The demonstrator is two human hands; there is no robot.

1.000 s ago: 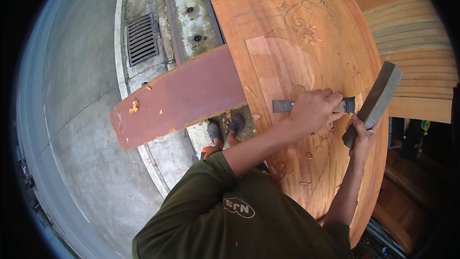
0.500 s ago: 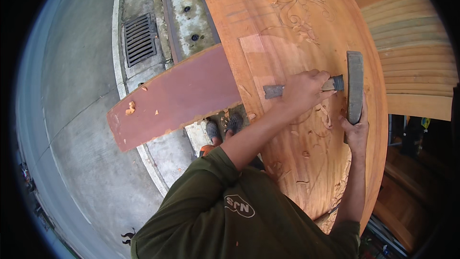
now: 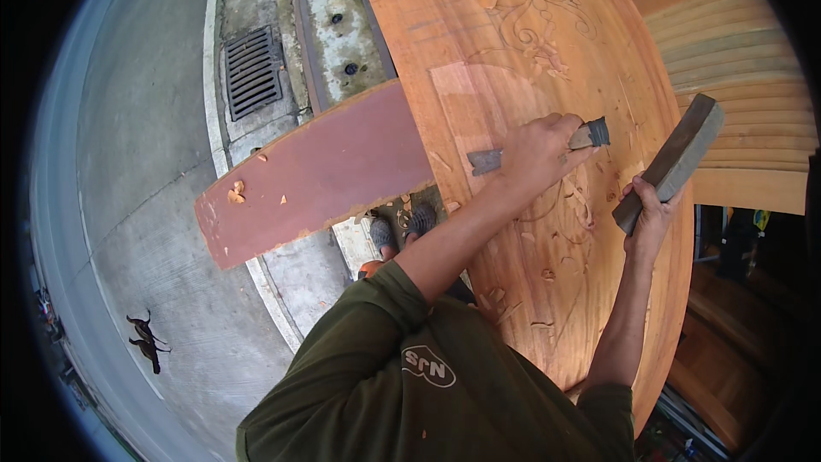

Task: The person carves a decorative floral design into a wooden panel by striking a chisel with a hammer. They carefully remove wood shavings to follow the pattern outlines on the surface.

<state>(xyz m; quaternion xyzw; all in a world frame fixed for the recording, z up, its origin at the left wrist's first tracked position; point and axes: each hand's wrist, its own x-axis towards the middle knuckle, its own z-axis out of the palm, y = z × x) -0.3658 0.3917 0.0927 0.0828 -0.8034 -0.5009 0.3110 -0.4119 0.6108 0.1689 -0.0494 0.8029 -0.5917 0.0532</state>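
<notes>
My left hand (image 3: 539, 154) is wrapped around a flat-bladed chisel (image 3: 486, 161), whose blade points left, close over the wood. The chisel's handle end, bound in black, sticks out past my fingers on the right. My right hand (image 3: 652, 218) grips a rectangular wooden mallet (image 3: 684, 150), tilted and apart from the handle end. Beneath both hands lies a large reddish-brown wooden panel (image 3: 479, 30) with scroll carving (image 3: 530, 13) at its far end. Curled wood shavings (image 3: 547, 275) are scattered over the panel.
A narrow maroon board (image 3: 325, 167) with a few shavings extends left from under the panel. Behind on the right are ridged wooden boards (image 3: 727, 77). A metal drain grate (image 3: 254, 73) is set in the pavement. Dark birds (image 3: 148, 340) stand on the road (image 3: 145, 205).
The mallet has swung right, away from the chisel's handle end, and is now tilted. My left hand with the chisel has barely moved. Dark birds have come further into view on the road.
</notes>
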